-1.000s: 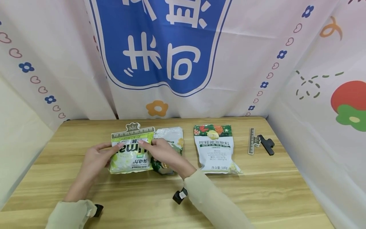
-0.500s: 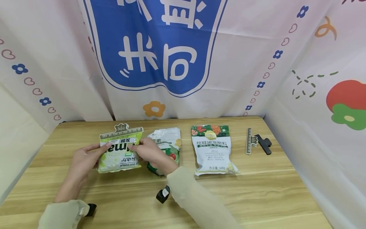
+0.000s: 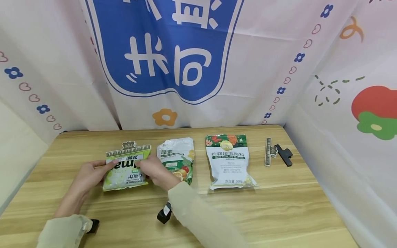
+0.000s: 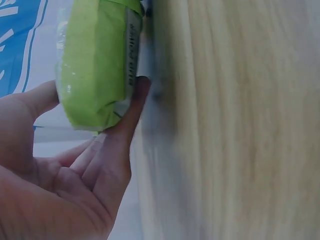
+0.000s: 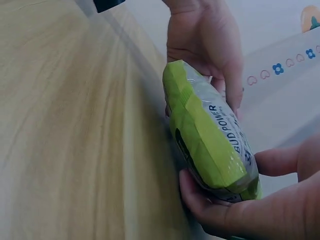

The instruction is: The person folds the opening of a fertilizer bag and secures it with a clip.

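Note:
Both hands grip a small green-and-white plastic bag [image 3: 125, 175], one at each side. Across its top edge sits a patterned clip [image 3: 128, 150] with a crown-shaped handle. My left hand [image 3: 91, 175] holds the left side, thumb on the front and fingers behind, as the left wrist view shows. My right hand [image 3: 156, 172] pinches the right side between thumb and fingers. In the right wrist view the bag's green bottom [image 5: 205, 135] faces the camera, close over the wooden table. Just right of my right hand lies a white-and-green bag [image 3: 175, 156], partly covered by that hand.
Farther right on the wooden table [image 3: 273, 206] lies a white bag with a green floral top [image 3: 229, 162]. Near the right edge are a second patterned clip [image 3: 268, 151] and a black clip [image 3: 284, 155], side by side. A printed cloth [image 3: 248, 69] hangs behind the table.
Both hands have carried the clipped bag leftward, then lowered it slightly toward the table. More of the white-and-green bag beside it now shows. The head view has shifted a little.

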Tool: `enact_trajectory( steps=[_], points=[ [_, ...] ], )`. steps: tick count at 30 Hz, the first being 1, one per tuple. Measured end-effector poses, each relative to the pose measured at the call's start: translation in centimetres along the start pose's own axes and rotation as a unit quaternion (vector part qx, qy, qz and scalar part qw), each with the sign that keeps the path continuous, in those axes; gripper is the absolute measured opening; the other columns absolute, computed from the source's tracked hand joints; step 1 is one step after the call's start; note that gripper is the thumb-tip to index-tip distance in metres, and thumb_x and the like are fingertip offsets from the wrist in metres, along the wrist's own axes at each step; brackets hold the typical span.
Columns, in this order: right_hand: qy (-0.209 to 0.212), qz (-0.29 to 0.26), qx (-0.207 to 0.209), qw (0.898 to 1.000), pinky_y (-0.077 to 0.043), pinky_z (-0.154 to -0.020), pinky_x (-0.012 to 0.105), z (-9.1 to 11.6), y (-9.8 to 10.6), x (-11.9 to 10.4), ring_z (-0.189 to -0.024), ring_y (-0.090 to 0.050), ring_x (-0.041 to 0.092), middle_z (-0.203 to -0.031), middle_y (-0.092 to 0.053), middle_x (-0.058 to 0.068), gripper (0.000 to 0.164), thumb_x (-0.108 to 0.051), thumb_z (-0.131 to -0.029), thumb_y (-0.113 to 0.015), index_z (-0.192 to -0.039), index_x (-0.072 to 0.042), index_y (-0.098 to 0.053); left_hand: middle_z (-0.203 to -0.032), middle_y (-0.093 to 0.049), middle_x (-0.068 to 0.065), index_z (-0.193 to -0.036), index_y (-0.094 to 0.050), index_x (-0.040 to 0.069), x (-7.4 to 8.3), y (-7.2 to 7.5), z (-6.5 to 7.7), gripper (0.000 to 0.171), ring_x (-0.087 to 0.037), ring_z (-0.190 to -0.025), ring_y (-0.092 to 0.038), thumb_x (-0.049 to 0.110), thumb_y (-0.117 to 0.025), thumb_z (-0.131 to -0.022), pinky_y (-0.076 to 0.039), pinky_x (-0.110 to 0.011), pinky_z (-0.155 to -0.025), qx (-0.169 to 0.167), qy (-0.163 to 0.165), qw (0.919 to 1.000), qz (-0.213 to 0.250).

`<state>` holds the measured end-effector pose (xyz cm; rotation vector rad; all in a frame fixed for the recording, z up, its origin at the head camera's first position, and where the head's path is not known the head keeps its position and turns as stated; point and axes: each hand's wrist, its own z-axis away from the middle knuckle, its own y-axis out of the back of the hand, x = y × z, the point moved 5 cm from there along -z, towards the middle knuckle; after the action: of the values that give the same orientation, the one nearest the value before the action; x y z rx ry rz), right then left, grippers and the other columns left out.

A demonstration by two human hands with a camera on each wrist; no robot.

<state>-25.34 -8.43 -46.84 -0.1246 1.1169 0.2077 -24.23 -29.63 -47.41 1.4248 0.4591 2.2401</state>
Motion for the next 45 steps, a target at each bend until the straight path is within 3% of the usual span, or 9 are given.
enact_trajectory(
  steps=[4, 7, 14, 18, 22, 27, 30, 38, 45],
  points=[
    [-0.004, 0.004, 0.013, 1.0, -0.03, -0.057, 0.031, -0.1, -0.4, 0.1, -0.054, -0.034, 0.016, -0.067, -0.056, 0.002, 0.021, -0.015, -0.103, -0.065, -0.087, -0.002, -0.068, -0.094, -0.072, 0.007, -0.157, -0.036, -0.011, 0.1, 0.2, -0.1, 0.101, -0.005, -0.081, -0.065, 0.071, -0.053, -0.1, -0.053, -0.026, -0.072, 0.001, -0.006, 0.9996, -0.028],
    [-0.002, 0.011, 0.019, 1.0, -0.032, -0.058, 0.033, 0.0, -0.5, 0.1, -0.057, -0.039, 0.017, -0.071, -0.056, 0.003, 0.02, -0.017, -0.104, -0.064, -0.09, -0.003, -0.065, -0.1, -0.072, 0.002, -0.157, -0.037, -0.009, 0.2, 0.4, -0.3, 0.1, -0.005, -0.083, -0.063, 0.072, -0.052, -0.099, -0.053, -0.026, -0.072, 0.006, -0.011, 0.9991, -0.041],
    [0.007, 0.055, 0.062, 0.997, -0.048, -0.069, 0.033, 0.1, -1.3, 0.2, -0.083, -0.064, 0.018, -0.094, -0.069, 0.01, 0.018, -0.015, -0.101, -0.067, -0.107, 0.002, -0.068, -0.129, -0.066, -0.025, -0.157, -0.032, -0.013, -0.4, 0.4, -0.5, 0.098, -0.008, -0.087, -0.065, 0.066, -0.052, -0.103, -0.059, -0.03, -0.071, 0.007, -0.013, 0.9993, -0.033],
    [0.006, 0.114, 0.074, 0.991, -0.039, -0.057, 0.032, -0.1, -1.6, 0.2, -0.065, -0.052, 0.017, -0.082, -0.061, 0.008, 0.023, -0.02, -0.103, -0.067, -0.097, 0.002, -0.067, -0.119, -0.07, -0.016, -0.156, -0.035, -0.013, -0.7, 0.6, -0.5, 0.095, -0.008, -0.083, -0.066, 0.065, -0.052, -0.103, -0.059, -0.031, -0.068, 0.012, -0.012, 0.9995, -0.026],
    [0.013, 0.129, 0.065, 0.989, -0.028, -0.048, 0.031, -0.1, -1.7, 0.1, -0.051, -0.035, 0.016, -0.069, -0.051, 0.004, 0.03, -0.023, -0.105, -0.065, -0.086, 0.001, -0.065, -0.117, -0.069, -0.014, -0.155, -0.037, -0.013, -0.9, 0.8, -0.4, 0.095, -0.007, -0.081, -0.064, 0.065, -0.052, -0.103, -0.058, -0.03, -0.068, 0.022, -0.01, 0.9991, -0.034],
    [0.017, 0.133, 0.049, 0.99, -0.033, -0.052, 0.03, 0.1, -1.6, 0.0, -0.059, -0.047, 0.017, -0.079, -0.061, 0.006, 0.026, -0.022, -0.105, -0.064, -0.095, 0.001, -0.068, -0.138, -0.057, -0.03, -0.158, -0.031, -0.011, -0.7, 1.0, -0.3, 0.102, -0.012, -0.09, -0.06, 0.071, -0.049, -0.101, -0.055, -0.028, -0.068, 0.02, -0.005, 0.9979, -0.061],
    [0.02, 0.142, 0.041, 0.989, -0.035, -0.052, 0.03, 0.1, -1.4, -0.1, -0.057, -0.049, 0.018, -0.076, -0.064, 0.007, 0.029, -0.023, -0.105, -0.064, -0.088, 0.0, -0.07, -0.145, -0.051, -0.033, -0.159, -0.028, -0.012, -0.6, 0.9, -0.4, 0.104, -0.014, -0.094, -0.059, 0.073, -0.046, -0.101, -0.055, -0.028, -0.069, 0.014, -0.001, 0.9973, -0.071],
    [0.034, 0.155, 0.038, 0.987, -0.031, -0.048, 0.028, -0.4, -1.1, -0.1, -0.047, -0.037, 0.016, -0.064, -0.056, 0.004, 0.04, -0.021, -0.105, -0.065, -0.069, -0.005, -0.061, -0.145, -0.052, -0.033, -0.158, -0.027, -0.015, -0.7, 0.7, -0.6, 0.104, -0.01, -0.092, -0.061, 0.071, -0.044, -0.102, -0.057, -0.027, -0.071, -0.002, -0.002, 0.9979, -0.064],
    [0.038, 0.143, 0.044, 0.988, -0.027, -0.046, 0.028, -0.2, -0.9, 0.0, -0.046, -0.029, 0.014, -0.059, -0.049, 0.002, 0.051, -0.023, -0.106, -0.064, -0.059, -0.012, -0.047, -0.125, -0.064, -0.022, -0.156, -0.03, -0.016, -0.3, 0.5, -0.4, 0.1, -0.01, -0.088, -0.061, 0.068, -0.044, -0.104, -0.056, -0.028, -0.069, -0.006, -0.011, 0.9984, -0.054]
  ],
)
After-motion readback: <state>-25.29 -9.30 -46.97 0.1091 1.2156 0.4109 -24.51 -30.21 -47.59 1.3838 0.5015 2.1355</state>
